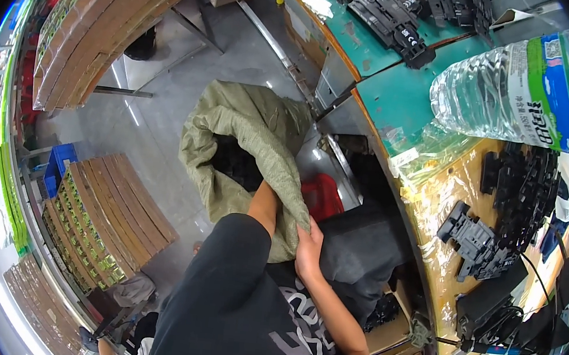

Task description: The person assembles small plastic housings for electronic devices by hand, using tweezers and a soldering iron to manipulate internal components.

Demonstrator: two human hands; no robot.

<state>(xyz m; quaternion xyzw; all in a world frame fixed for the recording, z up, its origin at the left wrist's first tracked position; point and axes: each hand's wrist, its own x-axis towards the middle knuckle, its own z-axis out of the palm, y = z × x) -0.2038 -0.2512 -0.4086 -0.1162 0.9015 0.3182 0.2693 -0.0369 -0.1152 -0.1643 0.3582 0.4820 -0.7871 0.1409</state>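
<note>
A greenish woven sack [249, 122] stands on the floor in front of me, its mouth rolled open and dark inside. Black contents [234, 160] show in the opening, too dim to name. My left forearm [265, 204] goes down into the sack's mouth, so the left hand itself is hidden by the sack. At the sack's near right edge, my right hand [309, 251] is closed on the rolled fabric of the rim.
To the right runs a workbench [389, 109] with black plastic parts [387, 25], a large pack of bottled water [508, 90] and cables. Stacked cardboard trays [107, 214] stand at left. A red plastic container [322, 197] sits beside the sack, near a dark-covered seat [368, 242].
</note>
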